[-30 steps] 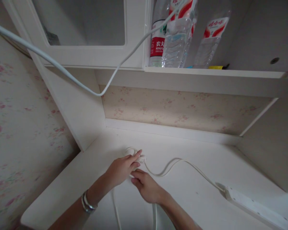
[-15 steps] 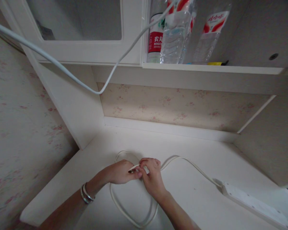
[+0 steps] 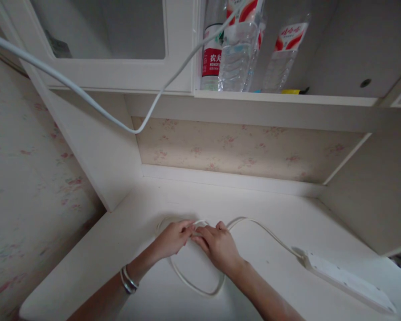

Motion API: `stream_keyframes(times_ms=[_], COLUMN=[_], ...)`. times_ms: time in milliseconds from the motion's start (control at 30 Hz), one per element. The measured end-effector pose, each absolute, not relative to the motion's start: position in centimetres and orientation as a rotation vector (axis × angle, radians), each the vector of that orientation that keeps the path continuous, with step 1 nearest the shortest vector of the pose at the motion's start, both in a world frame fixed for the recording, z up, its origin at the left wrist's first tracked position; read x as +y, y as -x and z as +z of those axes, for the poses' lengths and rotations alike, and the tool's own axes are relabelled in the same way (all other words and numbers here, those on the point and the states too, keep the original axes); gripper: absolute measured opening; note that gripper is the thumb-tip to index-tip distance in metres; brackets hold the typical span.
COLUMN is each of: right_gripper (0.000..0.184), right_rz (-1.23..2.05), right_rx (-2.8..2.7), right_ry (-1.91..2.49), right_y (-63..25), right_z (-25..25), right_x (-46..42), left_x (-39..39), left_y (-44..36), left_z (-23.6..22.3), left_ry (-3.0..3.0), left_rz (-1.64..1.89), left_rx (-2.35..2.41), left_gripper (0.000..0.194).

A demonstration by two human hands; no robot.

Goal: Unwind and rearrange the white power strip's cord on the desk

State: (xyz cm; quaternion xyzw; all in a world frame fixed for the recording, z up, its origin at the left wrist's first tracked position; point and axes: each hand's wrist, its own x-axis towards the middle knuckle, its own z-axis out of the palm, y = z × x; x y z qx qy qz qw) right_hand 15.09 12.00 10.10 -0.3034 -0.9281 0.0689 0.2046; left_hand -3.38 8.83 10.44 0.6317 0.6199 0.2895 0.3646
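A cream-white power cord lies in loose loops on the white desktop. My left hand, with two silver bangles on its wrist, is closed with the fingertips pinching the cord. Close beside it, my right hand has its fingers curled on the same cord, nearly touching the left fingertips. A short arc of cord shows between the two hands. To the right, the cord runs into a white power strip lying on the desktop. My fingers hide part of the cord.
A white cable hangs across the view in front of the cabinet. Several plastic bottles stand on the open shelf above, near a small yellow object. The desk has side panels and a floral-papered back wall.
My left fingers have changed their hold, and both hands have shifted slightly. The loop beneath them has become smaller and moved up. The view has turned slightly right.
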Motion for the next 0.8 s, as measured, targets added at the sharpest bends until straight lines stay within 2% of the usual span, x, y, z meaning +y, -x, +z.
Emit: stream_keyframes(times_ms=[133, 300, 533, 667, 800], right_gripper=[0.037, 0.037, 0.036, 0.035, 0.037], right_rz=[0.22, 0.256, 0.091, 0.072, 0.028], right_rx=[-2.676, -2.618, -2.491, -2.352, -2.24], right_ry=[0.817, 0.901, 0.982, 1.089, 1.143], right_y=[-18.0, -20.7, -24.4, -27.1, -27.5], right_z=[12.1, 13.9, 15.5, 16.5, 16.4], right_x=[14.0, 15.2, 16.1, 17.9, 19.0], left_x=[9.0, 9.6, 11.2, 9.6, 7.2], left_y=[2.4, 1.3, 3.4, 3.2, 0.8], left_z=[10.6, 10.7, 8.3, 7.6, 8.0], left_ry=[-1.885, -2.05, -2.114, -2.062, -2.187], left_rz=[0.905, 0.914, 0.867, 0.851, 0.686], left_rx=[1.606, 1.6, 1.595, 1.54, 1.443], left_gripper=[0.035, 0.035, 0.037, 0.029, 0.027])
